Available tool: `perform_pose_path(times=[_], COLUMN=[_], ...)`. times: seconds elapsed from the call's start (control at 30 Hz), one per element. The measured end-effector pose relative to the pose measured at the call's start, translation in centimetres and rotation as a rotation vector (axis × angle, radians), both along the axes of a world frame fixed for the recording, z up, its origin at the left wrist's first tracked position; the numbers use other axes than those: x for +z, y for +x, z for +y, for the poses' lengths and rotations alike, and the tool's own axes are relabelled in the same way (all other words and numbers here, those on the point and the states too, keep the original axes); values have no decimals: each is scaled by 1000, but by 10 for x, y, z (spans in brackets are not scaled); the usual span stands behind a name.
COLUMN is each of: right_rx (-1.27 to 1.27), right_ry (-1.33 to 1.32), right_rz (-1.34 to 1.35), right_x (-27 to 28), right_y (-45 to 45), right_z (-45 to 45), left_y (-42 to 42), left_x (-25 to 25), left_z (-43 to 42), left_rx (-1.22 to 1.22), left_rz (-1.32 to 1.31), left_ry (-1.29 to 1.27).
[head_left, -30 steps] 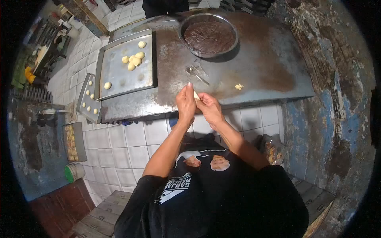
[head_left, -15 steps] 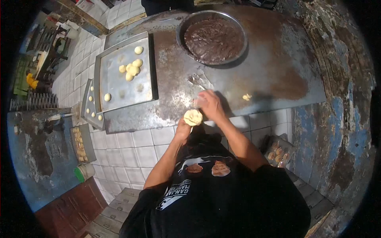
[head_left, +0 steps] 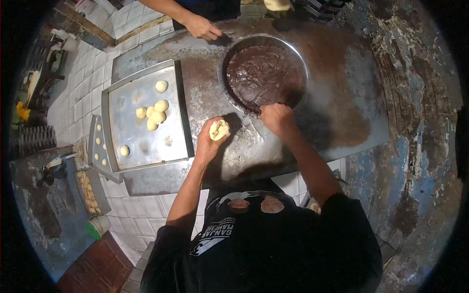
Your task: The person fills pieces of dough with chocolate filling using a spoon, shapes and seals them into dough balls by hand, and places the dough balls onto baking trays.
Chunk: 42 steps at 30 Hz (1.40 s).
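Observation:
My left hand (head_left: 209, 141) is wrapped around a flattened piece of pale yellow dough (head_left: 219, 130), hollowed in the middle, above the table. At the near rim of a large metal bowl (head_left: 305, 63), my right hand (head_left: 277, 119) is closed on a small dark-smeared utensil (head_left: 256, 107). Its exact kind is hard to make out, and its tip meets the filling near the rim. Thick dark brown filling (head_left: 264, 71) lies in the bowl. To the left, a metal tray (head_left: 180, 127) carries several round dough balls (head_left: 157, 117).
Another person's hand (head_left: 202, 28) rests over the far table edge. A second tray (head_left: 95, 154) with dough balls stands left of the large one. A worn wall (head_left: 415, 122) closes the right side. Lower left are a bucket (head_left: 97, 227) and a tray of baked pieces (head_left: 90, 193).
My right hand moved from beside the dough to the bowl and took up the utensil from the table. My left hand shifted left and forward with the dough. The other person's hand came into view.

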State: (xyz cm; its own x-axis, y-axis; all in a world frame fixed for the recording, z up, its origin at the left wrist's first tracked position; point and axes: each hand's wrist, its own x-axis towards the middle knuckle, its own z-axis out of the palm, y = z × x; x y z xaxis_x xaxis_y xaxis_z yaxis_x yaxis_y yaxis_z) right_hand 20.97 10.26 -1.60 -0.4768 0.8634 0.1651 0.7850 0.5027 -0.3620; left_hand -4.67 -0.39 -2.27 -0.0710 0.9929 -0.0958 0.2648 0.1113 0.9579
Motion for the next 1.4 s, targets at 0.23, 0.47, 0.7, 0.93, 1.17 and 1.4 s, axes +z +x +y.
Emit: perform_pose_path(times=[0.23, 0.47, 0.7, 0.93, 1.17, 1.4], right_rx=[-124, -26, 71, -244, -89, -216], right_ry=[-1025, -247, -173, -859, -465, -803], right_rz=[258, 406, 150, 904, 916, 1276], right_x=[13, 29, 11, 7, 52, 16], right_y=[20, -26, 25, 6, 50, 47], right_z=[43, -90, -170, -158, -234, -257], left_y=[14, 67, 53, 111, 146, 167], left_x=[-14, -2, -54, -2, 18, 45], left_z=[33, 40, -25, -120, -153, -181], left_rx=[81, 227, 290, -45, 100, 140], left_rz=[-70, 148, 452, -111, -473, 204], left_ry=[47, 54, -241, -96, -178, 442])
